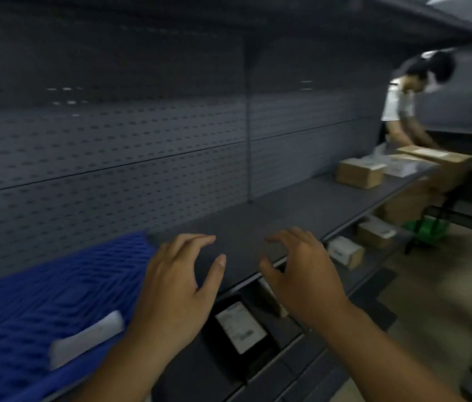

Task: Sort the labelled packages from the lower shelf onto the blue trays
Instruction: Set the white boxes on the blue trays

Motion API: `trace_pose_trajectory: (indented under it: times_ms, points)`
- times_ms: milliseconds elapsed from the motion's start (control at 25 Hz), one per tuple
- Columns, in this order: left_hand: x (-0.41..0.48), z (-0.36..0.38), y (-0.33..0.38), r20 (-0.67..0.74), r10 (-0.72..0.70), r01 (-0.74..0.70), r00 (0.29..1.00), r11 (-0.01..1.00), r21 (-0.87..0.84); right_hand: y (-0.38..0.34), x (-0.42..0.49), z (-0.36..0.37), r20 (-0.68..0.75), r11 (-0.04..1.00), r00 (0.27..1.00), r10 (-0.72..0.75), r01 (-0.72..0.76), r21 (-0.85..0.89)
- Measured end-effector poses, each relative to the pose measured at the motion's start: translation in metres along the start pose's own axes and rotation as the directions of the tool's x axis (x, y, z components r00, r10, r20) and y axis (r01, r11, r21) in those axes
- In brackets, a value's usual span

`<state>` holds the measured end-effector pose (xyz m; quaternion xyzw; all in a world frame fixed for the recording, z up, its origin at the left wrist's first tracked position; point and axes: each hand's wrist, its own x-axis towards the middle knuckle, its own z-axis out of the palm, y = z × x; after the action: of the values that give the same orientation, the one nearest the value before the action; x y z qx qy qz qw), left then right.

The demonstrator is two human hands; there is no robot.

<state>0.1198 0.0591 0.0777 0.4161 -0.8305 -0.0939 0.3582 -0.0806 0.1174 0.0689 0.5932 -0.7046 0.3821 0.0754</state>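
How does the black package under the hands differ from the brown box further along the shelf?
The black package is dark and looks flat; the brown box is tan cardboard and blocky. The black package lies on the lower shelf, the brown box on the shelf above, farther right. Both are white-labelled.

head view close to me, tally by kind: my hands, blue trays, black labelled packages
hands: 2 (left hand, right hand, both holding nothing)
blue tray: 1
black labelled package: 1
total: 4
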Motion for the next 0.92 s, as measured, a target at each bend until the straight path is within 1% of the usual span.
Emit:
trace_pose_trajectory:
  times_ms: [240, 360, 480, 680, 800, 920]
  points:
    - [0.099, 0.138, 0.097, 0.145, 0.081, -0.047, 0.986, 0.973, -0.226, 0.149, 0.028, -0.069, -0.066, 0.980, 0.986, 0.154, -0.161, -0.121]
    - [0.144, 0.207, 0.134, 0.172, 0.135, -0.080, 0.976, 0.951, -0.298, 0.219, 0.048, -0.089, -0.121, 0.955, 0.969, 0.214, -0.234, -0.183]
    - [0.190, 0.272, 0.157, 0.181, 0.141, -0.071, 0.973, 0.936, -0.345, 0.285, 0.076, -0.098, -0.114, 0.934, 0.960, 0.254, -0.274, -0.228]
    - [0.282, 0.366, 0.191, 0.176, 0.109, -0.039, 0.978, 0.931, -0.363, 0.387, 0.151, -0.096, -0.073, 0.924, 0.954, 0.292, -0.301, -0.238]
    - [0.331, 0.406, 0.212, 0.194, 0.088, -0.018, 0.977, 0.941, -0.339, 0.443, 0.199, -0.098, -0.082, 0.940, 0.961, 0.265, -0.276, -0.198]
    - [0.375, 0.435, 0.222, 0.219, 0.006, 0.060, 0.976, 0.953, -0.295, 0.500, 0.245, -0.096, -0.069, 0.956, 0.965, 0.251, -0.259, -0.135]
